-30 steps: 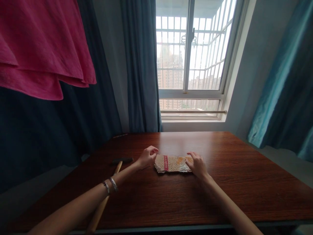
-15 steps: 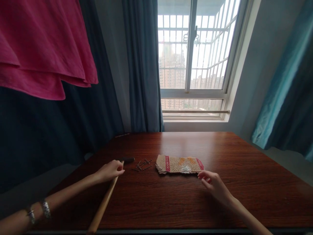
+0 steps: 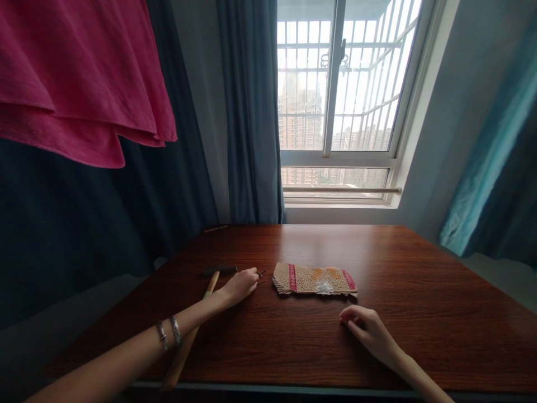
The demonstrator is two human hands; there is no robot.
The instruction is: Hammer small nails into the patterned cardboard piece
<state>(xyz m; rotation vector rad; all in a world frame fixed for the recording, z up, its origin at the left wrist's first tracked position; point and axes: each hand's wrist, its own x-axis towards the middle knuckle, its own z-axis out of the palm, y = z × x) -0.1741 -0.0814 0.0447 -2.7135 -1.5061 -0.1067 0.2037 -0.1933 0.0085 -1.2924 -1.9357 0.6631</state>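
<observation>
My left hand (image 3: 240, 285) lies on the wooden table (image 3: 293, 336) with its fingers curled over a small pile of nails (image 3: 262, 274), covering most of them. A hammer (image 3: 197, 324) with a long wooden handle and dark head lies just left of that hand, under my forearm. A flat dotted cardboard piece (image 3: 314, 279) with red bands rests in the middle of the table. My right hand (image 3: 364, 329) rests on the table in front of the cardboard's right end, fingers loosely curled, not touching it; nothing shows in it.
Blue curtains (image 3: 247, 112) hang behind the table on both sides of a barred window (image 3: 339, 89). A pink cloth (image 3: 79, 78) hangs at the upper left. A thin dark object (image 3: 216, 228) lies at the table's far left edge.
My left hand went from the cardboard to the hammer handle, then onto the nails. My right hand left the cardboard and drew back toward me. The view shifted slightly left.
</observation>
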